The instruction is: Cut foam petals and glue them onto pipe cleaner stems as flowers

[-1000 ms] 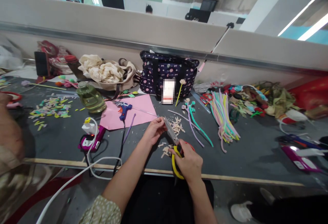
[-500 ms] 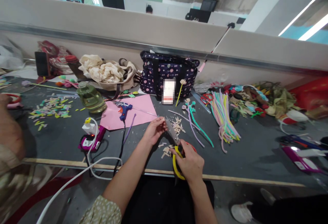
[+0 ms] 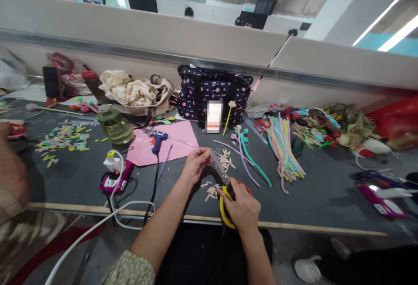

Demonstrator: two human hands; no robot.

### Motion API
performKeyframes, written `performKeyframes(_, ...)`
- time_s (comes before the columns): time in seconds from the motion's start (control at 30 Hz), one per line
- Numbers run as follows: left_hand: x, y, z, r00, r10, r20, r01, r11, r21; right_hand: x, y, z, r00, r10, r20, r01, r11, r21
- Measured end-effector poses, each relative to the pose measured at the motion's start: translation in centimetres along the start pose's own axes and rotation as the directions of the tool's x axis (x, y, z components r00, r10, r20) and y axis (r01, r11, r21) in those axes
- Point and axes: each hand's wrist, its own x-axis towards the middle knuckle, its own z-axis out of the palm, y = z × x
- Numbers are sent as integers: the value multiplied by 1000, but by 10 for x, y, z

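My right hand point(image 3: 244, 204) is wrapped round the handles of a pair of scissors point(image 3: 220, 167), one loop yellow and the other red. The blades point up and left, and their tips reach the fingertips of my left hand point(image 3: 196, 163). Those left fingers are pinched together; whatever they hold is too small and hidden to make out. Just right of the blades lies a pile of short cream-coloured cut pieces point(image 3: 226, 159). A smaller heap of similar cut pieces point(image 3: 212, 192) lies below, between my hands.
A blue glue gun point(image 3: 158, 141) rests on pink paper point(image 3: 186, 135). Left are a bottle point(image 3: 116, 124) and a purple power strip point(image 3: 126, 180) with cables. Right lies a bundle of pastel pipe cleaners point(image 3: 283, 145). A patterned bag point(image 3: 212, 87) stands behind. Another person's arm point(image 3: 11, 167) is at far left.
The view has shifted very slightly. My left fingertips have drawn closer together at the scissor tips, and less of the small pale bit between them shows. The right hand keeps its grip.
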Motion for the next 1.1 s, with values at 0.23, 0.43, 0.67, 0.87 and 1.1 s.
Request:
performKeyframes(0.23, -1, 1, 1, 999, -46, 16, 47, 996, -73, -3, -1, 1, 1000, -5, -14, 5, 999, 32)
performKeyframes(0.43, -1, 2, 1, 998, -57, 4, 57, 994, -88, -1, -1, 3, 999, -32, -13, 32, 999, -20)
performKeyframes(0.67, 0, -1, -2, 1000, -25, 16, 26, 999, -43, -1, 0, 3, 998, -55, -31, 53, 996, -67)
performKeyframes(0.87, 1, -1, -3, 999, -26, 24, 26, 1000, -3, 0, 2, 2, 998, -58, -14, 57, 997, -49)
performKeyframes(1.1, 0, -1, -3, 998, -35, 44, 35, 999, 3, -1, 5, 4, 997, -77, -31, 75, 994, -78)
